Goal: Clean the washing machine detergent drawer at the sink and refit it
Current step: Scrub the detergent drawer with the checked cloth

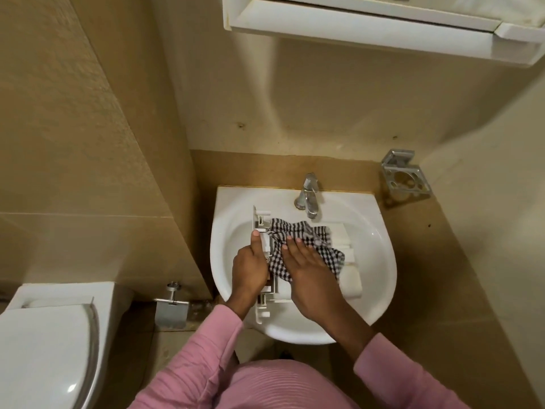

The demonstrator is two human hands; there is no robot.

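Detergent drawer [346,243] lay lengthwise in the basin of the white sink [380,261], under the tap [308,196], mostly covered by a black-and-white checked cloth [306,231].

Left hand [250,270] gripped the drawer's left edge, fingers curled round it. Right hand [309,267] lay flat on the cloth with fingers straight, pressing it down onto the drawer.

Risks, as judged:
- The drawer sat on curved porcelain. A hard push from the right hand could skid or rock it if the left grip slackened.
- The cloth could catch on the small clips and ribs at the drawer's left end. Tugging it free might snap one, and the drawer would then refit badly.

Containers:
- The sink held only the drawer and the cloth. No standing water showed and no stream from the tap.
- The drawer's compartments were hidden under the cloth, so any residue could not be told.
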